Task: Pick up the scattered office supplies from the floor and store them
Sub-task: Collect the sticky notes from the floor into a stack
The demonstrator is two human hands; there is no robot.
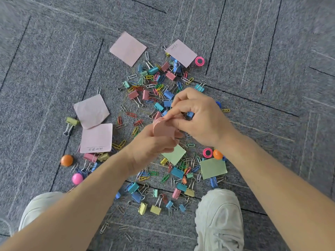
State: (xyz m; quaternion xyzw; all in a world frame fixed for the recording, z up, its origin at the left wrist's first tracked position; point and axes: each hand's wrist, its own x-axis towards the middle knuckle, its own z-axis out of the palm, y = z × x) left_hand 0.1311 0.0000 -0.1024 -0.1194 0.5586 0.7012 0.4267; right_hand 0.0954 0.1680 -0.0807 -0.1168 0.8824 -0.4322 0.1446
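You've got both hands on a pink sticky note (162,130) dead centre. Your left hand (150,147) is curled round its lower part and your right hand (197,116) pinches the top edge. Loose pink notes (91,111) sit on the carpet (272,51) at 9 and 12 o'clock, green notes (213,168) at 5, and clips (155,209) are scattered everywhere between.

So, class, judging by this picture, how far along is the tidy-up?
Barely begun: nothing visibly stored. In hand: a pink sticky note pinched between left grip and right grip. Left: four pink notes, two green notes, binder clips, paper clips and magnets on the carpet.
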